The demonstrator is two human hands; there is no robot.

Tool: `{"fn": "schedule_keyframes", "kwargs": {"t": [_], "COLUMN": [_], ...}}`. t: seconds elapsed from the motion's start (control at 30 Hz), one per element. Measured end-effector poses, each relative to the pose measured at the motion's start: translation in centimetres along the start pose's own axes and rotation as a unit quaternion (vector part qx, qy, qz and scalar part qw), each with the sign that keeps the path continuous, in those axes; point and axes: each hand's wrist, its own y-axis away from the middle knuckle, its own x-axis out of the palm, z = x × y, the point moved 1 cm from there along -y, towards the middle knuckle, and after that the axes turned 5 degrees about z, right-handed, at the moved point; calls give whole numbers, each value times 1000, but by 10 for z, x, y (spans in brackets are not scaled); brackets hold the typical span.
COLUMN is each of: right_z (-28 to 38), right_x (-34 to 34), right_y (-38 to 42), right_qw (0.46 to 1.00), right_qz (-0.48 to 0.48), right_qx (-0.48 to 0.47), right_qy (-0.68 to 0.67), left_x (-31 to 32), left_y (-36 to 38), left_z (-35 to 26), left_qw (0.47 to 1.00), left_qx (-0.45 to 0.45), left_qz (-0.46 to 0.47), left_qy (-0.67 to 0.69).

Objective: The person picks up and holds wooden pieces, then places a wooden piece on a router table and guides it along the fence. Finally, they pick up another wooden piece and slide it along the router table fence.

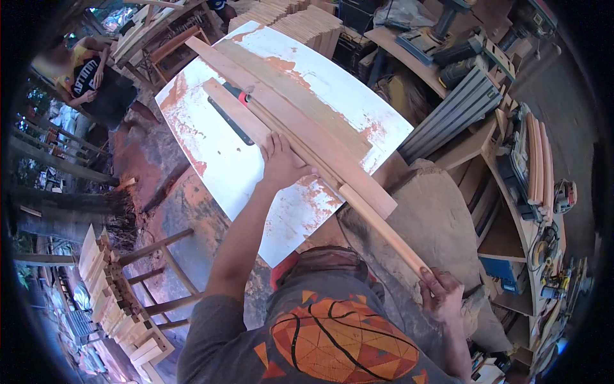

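A long wooden board (320, 141) lies diagonally across the white table (224, 173). Along its left side runs a narrow wooden strip (384, 227), whose near end sticks out past the table edge. My right hand (441, 294) is closed round that near end. My left hand (280, 160) presses on a shorter wooden piece (236, 112) beside the strip, fingers spread over the wood and thumb toward the strip. A black tool with a red part (244, 97) sits between the wood pieces, mostly hidden. A dark metal straightedge (240, 125) lies left of the short piece.
Another person (89, 77) stands at the upper left. Stacked wood pieces (121, 301) rest on a rack at the lower left. More stacked boards (300, 25) stand behind the table. On the right are a shelf unit (505, 237) and a bench with machines (409, 57).
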Motion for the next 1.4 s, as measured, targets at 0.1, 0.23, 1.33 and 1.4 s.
{"fn": "schedule_keyframes", "kwargs": {"t": [0.1, 0.23, 1.33, 1.4], "right_z": [-1, 1, -13, -11], "right_x": [0, 1, -16, -17], "right_y": [-3, -11, -40, -42], "right_qw": [1000, 1000, 994, 996], "right_qz": [3, 16, 70, 59], "right_qx": [10, 9, 50, 40], "right_qy": [-9, 5, -66, -54], "left_x": [-2, 3, -1, -1], "left_y": [-3, -11, -19, -20], "left_z": [2, 12, 17, 17], "left_qw": [1000, 1000, 1000, 1000], "left_qx": [-3, 2, -11, -12], "left_qz": [7, 10, -1, -2], "left_qy": [0, 1, 19, 16]}}
